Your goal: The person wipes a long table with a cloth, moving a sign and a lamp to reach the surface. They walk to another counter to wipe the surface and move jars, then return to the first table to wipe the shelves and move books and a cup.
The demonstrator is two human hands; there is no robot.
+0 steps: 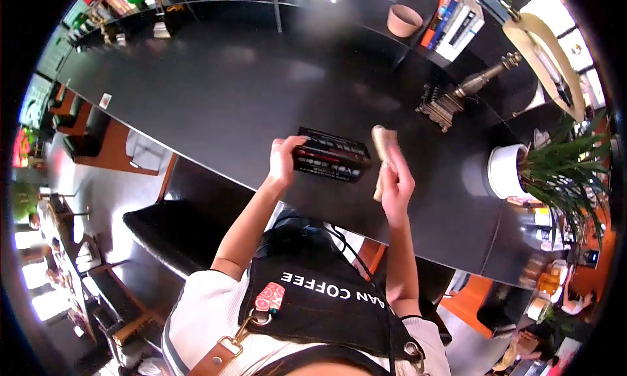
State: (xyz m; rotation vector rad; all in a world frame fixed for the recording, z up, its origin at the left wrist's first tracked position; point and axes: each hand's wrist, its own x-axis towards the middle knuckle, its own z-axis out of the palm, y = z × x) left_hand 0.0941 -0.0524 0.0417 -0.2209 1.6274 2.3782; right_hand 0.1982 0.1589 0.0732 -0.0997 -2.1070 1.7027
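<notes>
A black box (330, 155) with white and red print is tilted over the dark table. My left hand (283, 159) grips its left end, fingers along the top edge and thumb side toward me. In my right hand (397, 183) is a folded beige cloth (384, 141), held upright just off the box's right end. The cloth hangs partly below my fingers. Both hands are close above the table's front part.
The dark table (215, 82) curves around the front. To the right stand a white-potted plant (508, 171) and a lamp with an ornate metal base (444, 108). Behind are a pink pot (404, 20) and books (454, 26). A black bench seat (189, 226) lies along the table's near edge.
</notes>
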